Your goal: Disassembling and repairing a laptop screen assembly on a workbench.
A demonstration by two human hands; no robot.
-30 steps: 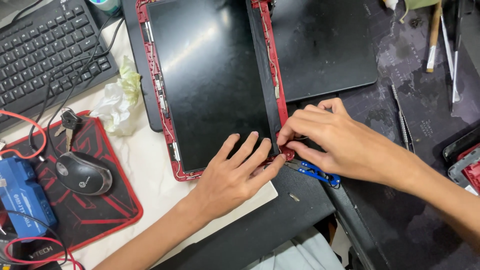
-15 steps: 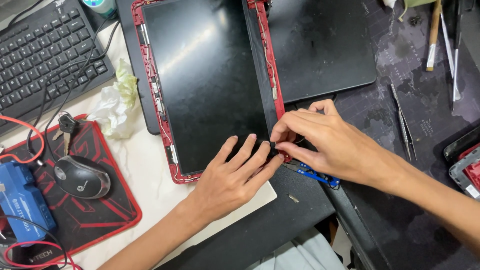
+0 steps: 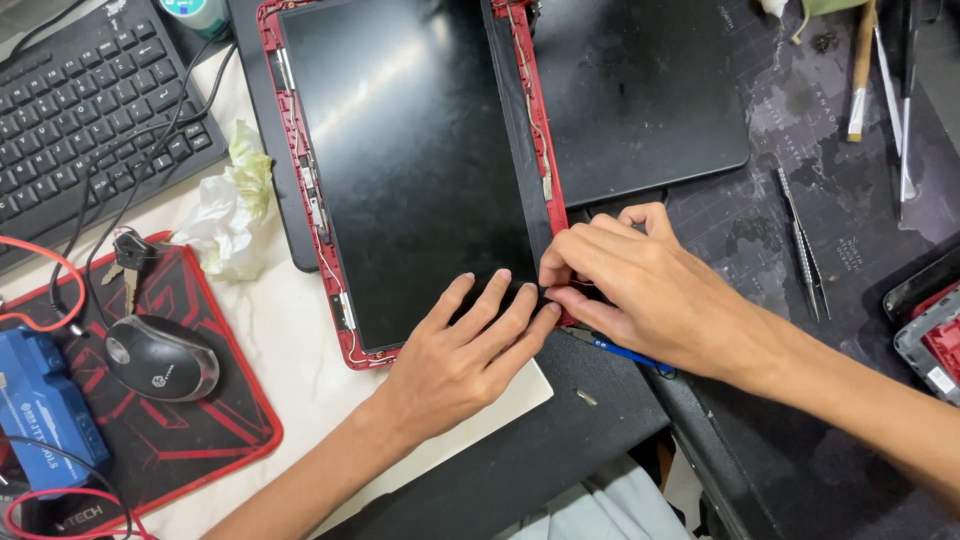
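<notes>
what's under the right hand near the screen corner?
A blue-handled tool pokes out below the right hand, lying on the dark mat. Its tip and the red frame corner are covered by the fingers, so what they pinch cannot be seen.

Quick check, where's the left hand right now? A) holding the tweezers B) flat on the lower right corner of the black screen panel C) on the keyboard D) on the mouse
B: the left hand lies flat, fingers spread, on the black screen panel at its lower right corner, beside the right hand; the mouse, keyboard and tweezers lie untouched.
</notes>
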